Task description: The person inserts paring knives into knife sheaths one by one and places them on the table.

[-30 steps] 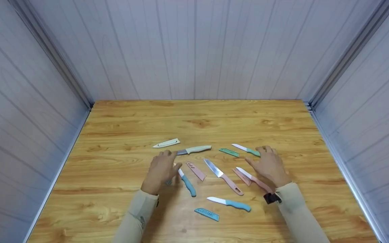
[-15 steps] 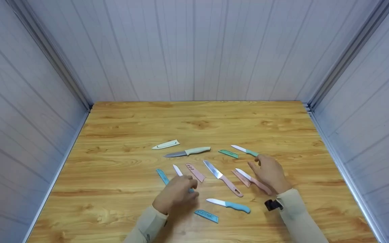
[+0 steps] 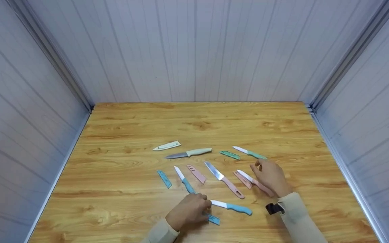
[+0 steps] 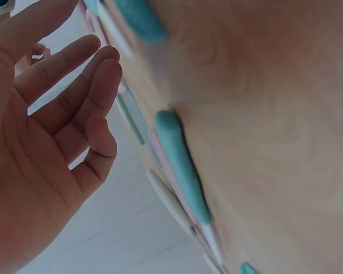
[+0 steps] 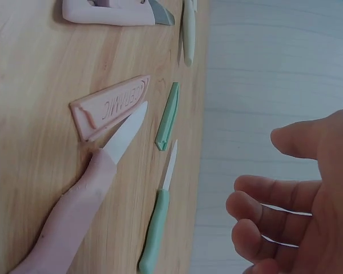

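Note:
My left hand [image 3: 189, 209] hovers low over the front of the table, its loosely bent fingers holding nothing. It partly covers a blue sheath [image 3: 213, 219]. Just beyond its fingertips lies a white-bladed blue paring knife [image 3: 188, 185], its handle also plain in the left wrist view [image 4: 183, 165]. A second blue paring knife [image 3: 238, 208] is to its right. My right hand [image 3: 272, 175], relaxed and holding nothing, is over the right side. Near it lie a green paring knife [image 3: 257, 155] and a small pink paring knife [image 5: 74, 211], whose blade overlaps a pink sheath [image 5: 111, 108].
A larger pink knife [image 3: 230, 187] with a metal blade lies between the hands, beside a pink sheath [image 3: 197, 174]. Farther back are a cream knife [image 3: 198, 152], a cream sheath [image 3: 167, 145] and a green sheath [image 3: 230, 155]. Another blue sheath [image 3: 164, 179] lies left. Panel walls enclose the table.
My left hand has moved from beside the cream knife toward the front, over the left blue knife to the front blue sheath. My right hand has drawn back slightly. The knives stay in place.

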